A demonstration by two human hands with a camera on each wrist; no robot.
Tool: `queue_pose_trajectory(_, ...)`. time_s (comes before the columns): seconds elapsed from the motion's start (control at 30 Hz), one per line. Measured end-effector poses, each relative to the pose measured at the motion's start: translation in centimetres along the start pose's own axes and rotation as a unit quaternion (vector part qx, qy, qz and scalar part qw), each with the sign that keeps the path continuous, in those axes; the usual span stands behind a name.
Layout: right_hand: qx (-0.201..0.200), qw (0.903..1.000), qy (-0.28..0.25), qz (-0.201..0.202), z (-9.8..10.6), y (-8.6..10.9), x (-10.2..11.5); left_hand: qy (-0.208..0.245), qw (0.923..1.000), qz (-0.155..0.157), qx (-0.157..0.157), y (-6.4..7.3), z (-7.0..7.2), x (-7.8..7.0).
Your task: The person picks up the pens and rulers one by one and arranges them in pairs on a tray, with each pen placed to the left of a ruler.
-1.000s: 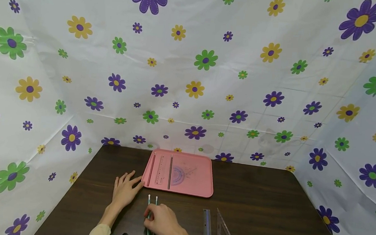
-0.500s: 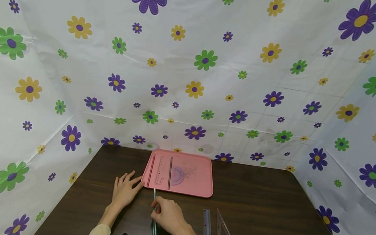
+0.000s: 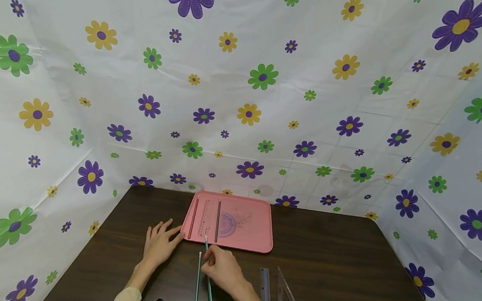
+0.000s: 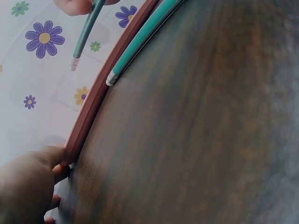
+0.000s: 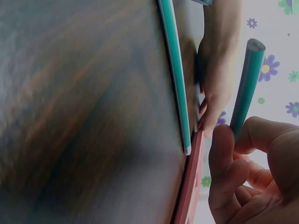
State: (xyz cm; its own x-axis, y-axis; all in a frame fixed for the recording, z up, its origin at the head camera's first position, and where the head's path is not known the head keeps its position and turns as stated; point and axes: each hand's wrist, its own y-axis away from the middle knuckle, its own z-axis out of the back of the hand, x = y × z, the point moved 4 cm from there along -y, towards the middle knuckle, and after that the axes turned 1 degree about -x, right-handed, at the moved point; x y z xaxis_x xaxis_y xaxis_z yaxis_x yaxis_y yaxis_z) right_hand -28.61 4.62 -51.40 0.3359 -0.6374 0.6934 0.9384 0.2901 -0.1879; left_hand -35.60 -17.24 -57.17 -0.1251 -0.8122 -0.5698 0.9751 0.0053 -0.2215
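Observation:
My right hand (image 3: 225, 271) pinches a green pencil (image 3: 209, 290) between thumb and fingers. Its white eraser end points towards the pink tray (image 3: 260, 236), overlapping the near rim in the head view. In the right wrist view the flat other end of this pencil (image 5: 248, 84) sticks up above the fingertips. A second green pencil (image 3: 198, 280) lies on the table to the left, its eraser end close to the tray's near side. My left hand (image 3: 160, 245) rests with fingers spread at the tray's near left corner, its thumb touching the rim.
In the tray lie a red pencil (image 3: 193, 217), a clear ruler (image 3: 205, 218), a dark striped pencil (image 3: 218, 221) and a clear protractor (image 3: 229, 225). A blue-tinted ruler (image 3: 265, 283) and a clear set square (image 3: 285, 291) lie right of my right hand. Flowered cloth surrounds the table.
Both green pencils were together at my right hand. Now one is in the hand, shifted right and tilted, while the other lies on the table. My left hand has stayed put.

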Motion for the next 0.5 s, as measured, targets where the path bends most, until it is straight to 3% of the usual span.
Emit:
queue_pose_trajectory(0.3,-0.008,0.9999,-0.008,0.006,0.9,-0.6,-1.2,0.002,1.0,0.003,0.003,-0.1,0.1,-0.1)
queue_pose_trajectory(0.5,-0.026,0.9992,0.015,0.028,1.5,-1.0,-1.9,0.002,1.0,0.001,0.001,0.0,0.0,-0.2)
